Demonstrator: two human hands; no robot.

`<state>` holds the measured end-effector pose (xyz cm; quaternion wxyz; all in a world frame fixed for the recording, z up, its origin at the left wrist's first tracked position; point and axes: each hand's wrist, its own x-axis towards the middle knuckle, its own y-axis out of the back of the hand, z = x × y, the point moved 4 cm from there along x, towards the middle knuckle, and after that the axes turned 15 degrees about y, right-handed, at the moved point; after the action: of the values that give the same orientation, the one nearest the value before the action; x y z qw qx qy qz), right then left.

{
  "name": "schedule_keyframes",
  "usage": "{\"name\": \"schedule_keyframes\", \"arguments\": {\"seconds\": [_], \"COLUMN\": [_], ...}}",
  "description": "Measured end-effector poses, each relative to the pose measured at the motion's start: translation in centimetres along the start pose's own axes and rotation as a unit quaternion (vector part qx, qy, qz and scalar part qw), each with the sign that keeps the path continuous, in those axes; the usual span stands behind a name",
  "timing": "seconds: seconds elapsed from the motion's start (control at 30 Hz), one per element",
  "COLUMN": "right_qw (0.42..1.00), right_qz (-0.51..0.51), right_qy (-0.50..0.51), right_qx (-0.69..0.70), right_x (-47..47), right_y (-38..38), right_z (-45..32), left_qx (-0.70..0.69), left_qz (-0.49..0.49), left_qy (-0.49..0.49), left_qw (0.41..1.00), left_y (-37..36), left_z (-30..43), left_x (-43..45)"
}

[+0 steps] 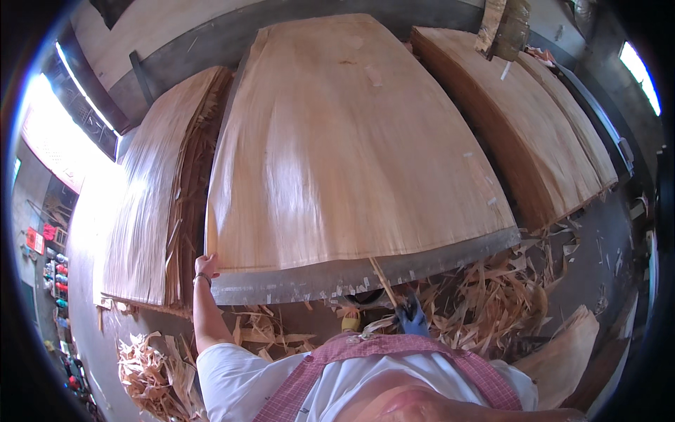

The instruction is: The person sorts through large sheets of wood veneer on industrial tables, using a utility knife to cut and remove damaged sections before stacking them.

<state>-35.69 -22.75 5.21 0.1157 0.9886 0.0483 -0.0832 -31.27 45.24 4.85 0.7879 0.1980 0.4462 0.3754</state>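
Observation:
My left hand [207, 265], bare with a dark band at the wrist, pinches the near left corner of a large wood veneer sheet [343, 158]. The sheet lies over a grey table [295, 287], whose front edge shows with small bits of white tape on it. In front of my body, my right hand [413, 316] wears a blue and dark glove and is closed around a thin wooden stick [384, 282]. The stick's far tip meets the sheet's front edge; whether it reaches beneath cannot be told. My right forearm is hidden.
A tall veneer stack [153, 184] stands left of the table, and another stack [501, 116] stands to the right. Torn veneer strips [490, 300] cover the floor at the front right, with a further heap [145, 364] at lower left. A taped post [501, 26] hangs at upper right.

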Motion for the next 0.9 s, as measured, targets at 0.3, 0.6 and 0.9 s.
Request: {"name": "schedule_keyframes", "arguments": {"seconds": [0.3, 0.6, 0.9], "right_qw": [0.981, 0.912, 0.902], "right_qz": [0.005, -0.09, -0.091], "right_qy": [0.138, -0.044, -0.037], "right_qx": [0.135, 0.397, 0.421], "right_x": [16.3, 24.2, 29.9], "right_y": [-3.7, 15.2, 53.1], "right_z": [-4.6, -6.4, -3.0], "left_qx": [0.021, 0.007, 0.03], "left_qz": [-0.042, -0.111, -0.164], "left_qy": [0.045, -0.009, -0.044], "left_qw": [0.998, 0.994, 0.985], "left_y": [-3.7, -18.1, -48.5], "left_z": [1.4, 10.6, 20.7], "left_x": [-3.3, -16.1, -39.4]}}
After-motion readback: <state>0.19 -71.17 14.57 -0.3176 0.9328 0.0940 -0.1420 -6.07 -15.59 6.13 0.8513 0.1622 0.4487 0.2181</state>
